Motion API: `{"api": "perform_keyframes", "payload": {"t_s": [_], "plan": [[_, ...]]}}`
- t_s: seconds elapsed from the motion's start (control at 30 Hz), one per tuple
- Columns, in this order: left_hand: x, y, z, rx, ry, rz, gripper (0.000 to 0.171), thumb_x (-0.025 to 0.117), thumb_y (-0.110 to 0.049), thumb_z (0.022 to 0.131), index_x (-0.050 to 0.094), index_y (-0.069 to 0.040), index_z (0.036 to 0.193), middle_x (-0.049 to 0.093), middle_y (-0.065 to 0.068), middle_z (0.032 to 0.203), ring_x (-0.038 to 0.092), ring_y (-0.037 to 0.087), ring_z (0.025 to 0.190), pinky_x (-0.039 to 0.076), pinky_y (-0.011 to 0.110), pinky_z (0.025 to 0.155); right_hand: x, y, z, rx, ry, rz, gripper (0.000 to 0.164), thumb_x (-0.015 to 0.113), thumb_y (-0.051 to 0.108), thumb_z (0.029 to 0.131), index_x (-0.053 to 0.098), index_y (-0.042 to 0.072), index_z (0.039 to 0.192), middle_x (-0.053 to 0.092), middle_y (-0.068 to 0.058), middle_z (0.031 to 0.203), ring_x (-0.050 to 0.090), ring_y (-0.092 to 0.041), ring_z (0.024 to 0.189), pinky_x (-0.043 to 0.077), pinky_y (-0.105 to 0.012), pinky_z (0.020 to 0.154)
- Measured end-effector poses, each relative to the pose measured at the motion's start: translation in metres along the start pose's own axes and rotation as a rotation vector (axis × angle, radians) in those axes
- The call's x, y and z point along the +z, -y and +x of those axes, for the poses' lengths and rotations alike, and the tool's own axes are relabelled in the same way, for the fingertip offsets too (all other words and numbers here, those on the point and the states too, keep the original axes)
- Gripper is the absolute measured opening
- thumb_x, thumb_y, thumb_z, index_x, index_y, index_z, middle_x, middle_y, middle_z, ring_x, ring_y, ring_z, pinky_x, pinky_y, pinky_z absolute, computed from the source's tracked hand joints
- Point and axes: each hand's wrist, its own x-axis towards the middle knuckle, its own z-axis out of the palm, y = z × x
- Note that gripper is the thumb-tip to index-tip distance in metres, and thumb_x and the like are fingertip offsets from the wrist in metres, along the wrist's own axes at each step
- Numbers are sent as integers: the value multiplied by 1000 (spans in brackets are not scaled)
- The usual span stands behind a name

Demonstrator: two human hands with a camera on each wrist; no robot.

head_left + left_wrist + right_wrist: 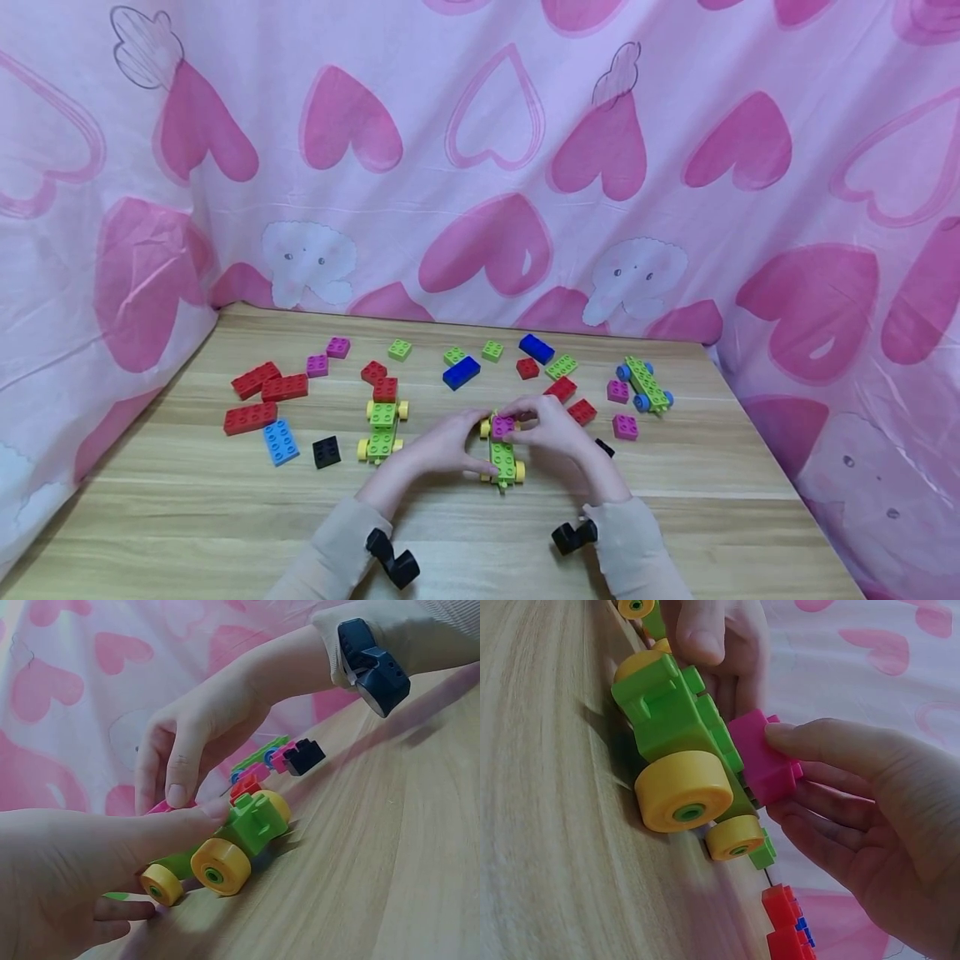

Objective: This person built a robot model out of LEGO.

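Note:
In the head view, my right hand (551,425) pinches a magenta brick (502,427) between thumb and fingers, over the front half of a green toy car base (503,462) with yellow wheels. The right wrist view shows the magenta brick (761,759) tilted against the studs of the car base (679,712); whether it is pressed fully on I cannot tell. My left hand (447,442) holds the base from its left side, the thumb (199,821) along it and the fingers towards the other end, partly hidden.
Left of my hands stands another green car base (382,442) with yellow wheels, a red brick (386,388) by its front. A green base with blue wheels (645,383) lies at the right. Red bricks (251,417), a light blue brick (281,442), a black brick (326,452) and blue bricks (461,372) lie around.

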Motion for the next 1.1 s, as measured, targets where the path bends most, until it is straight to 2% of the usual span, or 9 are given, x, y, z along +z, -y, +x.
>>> {"api": "perform_keyframes", "payload": {"t_s": [0.43, 0.67, 1.1], "plan": [[2, -4, 1, -13, -9, -20, 98, 83, -48, 73, 39, -2, 147, 43, 17, 150, 40, 35, 140, 33, 50, 115, 0, 2, -1, -14, -5, -10, 28, 76, 23, 86, 74, 15, 112, 71, 0, 112, 65, -17, 106, 56, -33, 91], [2, -5, 2, -26, -13, -48, 98, 84, -46, 72, 39, -1, 147, 43, 17, 151, 39, 35, 140, 32, 50, 116, -2, 1, -1, -40, 11, -22, 27, 74, 21, 87, 74, 13, 113, 72, -2, 111, 66, -18, 104, 56, -33, 90], [2, -5, -1, -57, -7, -87, 99, 84, -47, 72, 38, -3, 148, 41, 16, 152, 38, 36, 141, 32, 52, 116, 1, 4, -1, 21, 9, -19, 28, 74, 21, 88, 73, 16, 115, 71, 4, 107, 65, -12, 102, 54, -36, 93]]}}
